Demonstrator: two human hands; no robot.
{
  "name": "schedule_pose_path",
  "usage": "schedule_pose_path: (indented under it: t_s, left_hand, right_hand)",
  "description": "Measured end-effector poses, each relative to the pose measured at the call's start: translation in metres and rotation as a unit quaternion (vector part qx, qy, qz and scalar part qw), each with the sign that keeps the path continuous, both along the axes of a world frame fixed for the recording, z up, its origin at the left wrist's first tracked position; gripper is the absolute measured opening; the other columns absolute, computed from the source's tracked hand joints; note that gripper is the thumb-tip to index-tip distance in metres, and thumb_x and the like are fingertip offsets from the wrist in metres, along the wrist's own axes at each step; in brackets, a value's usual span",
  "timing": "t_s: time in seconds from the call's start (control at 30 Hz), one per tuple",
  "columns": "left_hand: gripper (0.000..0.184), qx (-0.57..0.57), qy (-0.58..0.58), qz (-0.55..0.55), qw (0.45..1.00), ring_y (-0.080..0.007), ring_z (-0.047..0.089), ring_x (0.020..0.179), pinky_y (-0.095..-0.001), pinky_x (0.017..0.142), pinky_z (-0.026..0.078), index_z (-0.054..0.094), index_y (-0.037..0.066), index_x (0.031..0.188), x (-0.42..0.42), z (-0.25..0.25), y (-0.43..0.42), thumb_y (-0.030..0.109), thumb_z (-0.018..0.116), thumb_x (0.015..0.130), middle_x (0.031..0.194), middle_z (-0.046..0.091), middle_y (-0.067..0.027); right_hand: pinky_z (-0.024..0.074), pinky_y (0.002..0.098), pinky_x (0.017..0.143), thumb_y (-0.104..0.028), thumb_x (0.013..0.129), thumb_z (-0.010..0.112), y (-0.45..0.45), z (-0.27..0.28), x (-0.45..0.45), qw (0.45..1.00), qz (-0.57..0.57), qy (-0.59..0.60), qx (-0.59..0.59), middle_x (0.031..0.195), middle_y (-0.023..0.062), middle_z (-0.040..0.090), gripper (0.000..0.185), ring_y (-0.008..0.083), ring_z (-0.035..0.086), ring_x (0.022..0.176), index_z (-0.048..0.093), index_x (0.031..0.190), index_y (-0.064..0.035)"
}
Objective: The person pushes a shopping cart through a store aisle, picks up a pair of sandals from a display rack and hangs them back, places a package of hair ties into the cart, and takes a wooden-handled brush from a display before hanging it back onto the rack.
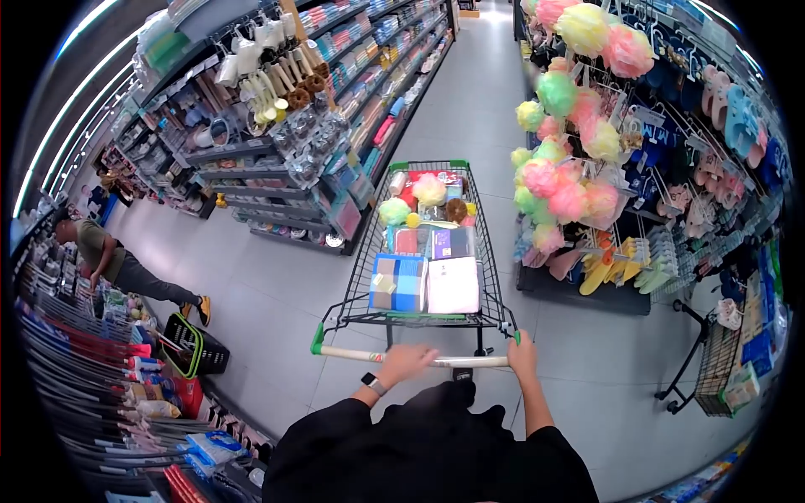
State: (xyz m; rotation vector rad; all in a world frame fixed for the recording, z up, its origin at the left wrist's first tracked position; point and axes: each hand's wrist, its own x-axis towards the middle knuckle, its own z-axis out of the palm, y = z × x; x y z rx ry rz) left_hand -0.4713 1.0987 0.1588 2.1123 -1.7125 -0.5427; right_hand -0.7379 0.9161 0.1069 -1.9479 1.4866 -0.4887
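A shopping cart [360,256] stands in front of me, with a pale handle [468,362] capped in green. My right hand [521,359] is closed around the handle's right end. Over the left-middle part of the handle lies my left hand [407,363], slightly blurred, its fingers stretched out to the right; a smartwatch [373,383] is on that wrist. In the cart are a blue, brown and white striped package [398,283], a white-pink package [453,285], a purple package [450,243], and bath puffs, one of them cream-pink [429,190].
Shelving [277,172] with brushes and packets stands left of the aisle [474,101]. Bath puffs [558,180] and slippers [738,105] hang on the right. A person [101,251] leans toward the left shelves near a black-green basket [197,348]. Another cart [713,369] stands right.
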Motion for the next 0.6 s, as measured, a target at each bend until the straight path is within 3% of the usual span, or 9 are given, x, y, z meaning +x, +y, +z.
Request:
schedule_pose_path:
  t_s: [0.1,0.27,0.43,0.57,0.6]
  left_hand:
    - [0.034,-0.039,-0.130,0.058,0.989,-0.0357,0.063,0.066,-0.0496,0.058,0.048,0.062,0.010,0.075,0.044,0.003,0.057,0.034,0.053,0.096,0.071,0.065,-0.0128]
    - [0.031,-0.137,-0.168,0.148,0.965,-0.0346,0.060,0.059,-0.0498,0.054,0.045,0.060,0.009,0.066,0.083,-0.002,0.093,0.026,0.057,0.092,0.064,0.062,-0.0128]
    - [0.027,-0.174,-0.186,0.194,0.947,-0.0355,0.059,0.056,-0.0493,0.054,0.044,0.059,0.009,0.065,0.102,-0.004,0.103,0.022,0.059,0.089,0.060,0.060,-0.0130]
    - [0.026,-0.180,-0.181,0.189,0.948,-0.0348,0.059,0.058,-0.0491,0.057,0.044,0.059,0.009,0.065,0.114,-0.005,0.111,0.021,0.059,0.088,0.060,0.060,-0.0132]
    - [0.026,-0.191,-0.177,0.179,0.949,-0.0343,0.060,0.059,-0.0488,0.058,0.044,0.059,0.009,0.065,0.122,-0.006,0.113,0.021,0.059,0.088,0.060,0.060,-0.0131]
  right_hand:
    - [0.0505,0.0513,0.081,-0.017,0.091,0.057,0.028,0.005,0.005,1.000,-0.010,-0.022,-0.003,0.101,0.0247,0.067,0.028,0.0461,0.063,0.096,0.058,0.116,-0.0044]
    - [0.0503,0.0491,0.081,-0.019,0.090,0.060,0.059,-0.009,0.016,0.999,-0.014,-0.024,0.022,0.097,0.0223,0.069,0.028,0.0431,0.065,0.094,0.061,0.113,-0.0040]
    - [0.0522,0.0444,0.073,-0.015,0.088,0.057,0.086,-0.021,0.033,0.996,-0.046,-0.073,0.014,0.089,0.0197,0.068,0.024,0.0327,0.069,0.076,0.063,0.110,-0.0052]
    - [0.0519,0.0481,0.079,-0.014,0.088,0.059,0.096,-0.025,0.042,0.993,-0.065,-0.064,0.068,0.096,0.0224,0.069,0.025,0.0405,0.067,0.094,0.063,0.111,-0.0050]
    - [0.0530,0.0424,0.069,-0.009,0.089,0.055,0.096,-0.040,0.045,0.991,-0.058,-0.104,0.060,0.089,0.0185,0.068,0.022,0.0321,0.067,0.077,0.062,0.109,-0.0031]
